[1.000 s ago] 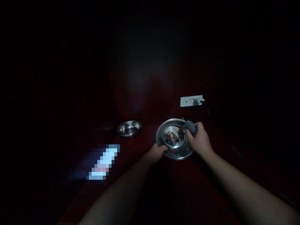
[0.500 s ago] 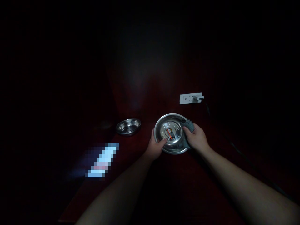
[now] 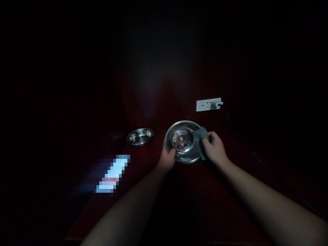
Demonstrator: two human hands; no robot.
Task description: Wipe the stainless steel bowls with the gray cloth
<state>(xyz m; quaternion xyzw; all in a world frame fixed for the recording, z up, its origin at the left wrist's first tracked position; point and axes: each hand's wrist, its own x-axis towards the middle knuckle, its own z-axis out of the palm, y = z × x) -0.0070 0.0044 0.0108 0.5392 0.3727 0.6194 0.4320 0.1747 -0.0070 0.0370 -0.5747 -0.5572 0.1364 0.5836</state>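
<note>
A shiny metal bowl (image 3: 179, 127) with a small orange-and-black label (image 3: 182, 141) at its centre is held up, its inside tilted toward me. My left hand (image 3: 167, 159) grips the bowl's lower left rim, thumb over the edge and the other fingers hidden behind. On the opposite side, my right hand (image 3: 215, 147) pinches a grey-green cloth (image 3: 200, 136) over the right rim; its thumb presses on the cloth. How far the cloth wraps behind the bowl is hidden.
More metal bowls (image 3: 140, 137), seemingly stacked, stand on the dark red table (image 3: 87, 218) to the left. Nearer is a bright, pixelated rectangle (image 3: 112, 174). A white wall socket (image 3: 203, 105) holds a plug, and a dark cable (image 3: 261, 165) runs down the right side. The surroundings are very dark.
The bowl has shifted slightly left and up, and its tilt has changed. My left thumb has moved from inside the bowl toward its rim. The cloth now covers the right rim more flatly.
</note>
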